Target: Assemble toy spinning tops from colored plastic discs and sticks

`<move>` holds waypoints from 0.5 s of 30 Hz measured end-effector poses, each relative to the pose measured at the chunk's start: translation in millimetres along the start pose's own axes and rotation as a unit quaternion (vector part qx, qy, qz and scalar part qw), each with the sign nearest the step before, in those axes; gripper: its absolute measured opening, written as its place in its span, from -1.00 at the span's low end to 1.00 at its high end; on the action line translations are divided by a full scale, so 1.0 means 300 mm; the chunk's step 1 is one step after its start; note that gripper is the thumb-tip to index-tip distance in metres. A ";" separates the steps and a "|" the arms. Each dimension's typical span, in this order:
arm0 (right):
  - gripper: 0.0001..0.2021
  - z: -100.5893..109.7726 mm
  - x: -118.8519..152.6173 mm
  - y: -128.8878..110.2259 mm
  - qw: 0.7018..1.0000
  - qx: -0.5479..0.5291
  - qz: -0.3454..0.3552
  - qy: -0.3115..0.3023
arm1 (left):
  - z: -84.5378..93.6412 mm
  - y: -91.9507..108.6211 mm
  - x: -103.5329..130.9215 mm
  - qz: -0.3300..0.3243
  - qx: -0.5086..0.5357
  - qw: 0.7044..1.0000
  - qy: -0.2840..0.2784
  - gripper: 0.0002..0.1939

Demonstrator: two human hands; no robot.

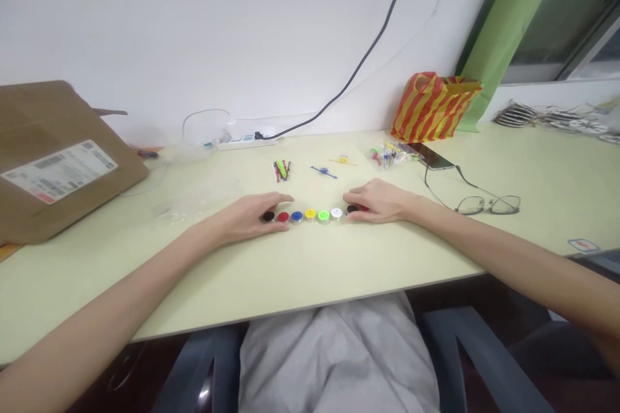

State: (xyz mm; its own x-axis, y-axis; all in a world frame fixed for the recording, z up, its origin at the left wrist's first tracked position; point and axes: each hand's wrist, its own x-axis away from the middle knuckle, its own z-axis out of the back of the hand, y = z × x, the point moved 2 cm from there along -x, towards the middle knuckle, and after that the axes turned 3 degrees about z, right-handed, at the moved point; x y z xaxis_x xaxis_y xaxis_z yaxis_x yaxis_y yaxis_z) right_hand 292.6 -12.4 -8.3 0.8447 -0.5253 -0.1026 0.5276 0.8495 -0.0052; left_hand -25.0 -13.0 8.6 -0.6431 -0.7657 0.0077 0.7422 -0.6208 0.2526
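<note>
Several small round pieces with coloured tops stand in a row on the pale table point(310, 271). My left hand point(254, 216) curves around the row's left end, thumb and fingers apart, beside a black piece point(268, 216) and a red piece point(283, 216). A blue piece point(296, 215), yellow piece point(310, 214), green piece point(323, 215) and white piece point(336, 213) sit between my hands. My right hand point(378, 201) closes around the right end, its fingers over another black piece point(352, 208) and a second red piece, partly hidden.
Behind the row lie thin coloured sticks point(281, 171), a blue spinner-like piece point(323, 171) and a yellow one point(343, 159). Further out are a cardboard box point(62, 161), power strip point(247, 141), striped bag point(431, 106), phone point(433, 156) and glasses point(487, 204).
</note>
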 end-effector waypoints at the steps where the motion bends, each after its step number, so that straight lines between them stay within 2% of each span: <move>1: -0.52 -0.003 -0.005 -0.002 1.000 0.001 0.001 0.001 | -0.005 0.003 -0.003 -0.006 0.006 1.000 0.004 -0.31; 4: -0.53 -0.003 -0.012 -0.008 1.000 -0.021 0.004 0.007 | -0.015 0.015 -0.009 -0.024 0.011 1.000 0.011 -0.36; 7: -0.55 0.022 0.000 0.000 0.995 -0.094 -0.006 0.043 | -0.009 0.024 -0.005 -0.027 0.002 1.000 0.010 -0.35; 11: -0.58 0.095 0.052 0.039 0.974 -0.189 -0.074 0.105 | 0.017 0.021 0.012 -0.024 -0.013 0.999 0.021 -0.40; 13: -0.62 0.124 0.083 0.063 0.966 -0.220 -0.105 0.087 | 0.033 0.010 0.020 -0.018 -0.014 0.999 0.039 -0.43; 15: -0.65 0.135 0.107 0.081 0.960 -0.252 -0.118 0.040 | 0.047 -0.004 0.025 -0.003 -0.017 0.999 0.045 -0.44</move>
State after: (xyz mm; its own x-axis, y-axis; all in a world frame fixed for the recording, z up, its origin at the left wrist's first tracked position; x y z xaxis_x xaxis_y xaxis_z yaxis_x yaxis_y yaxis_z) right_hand 336.2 -10.5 28.7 0.6872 -0.7173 -0.1151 0.5756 0.6342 -0.5162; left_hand -33.5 -15.7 21.9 -0.6288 -0.7733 -0.0817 0.7454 -0.6293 0.2199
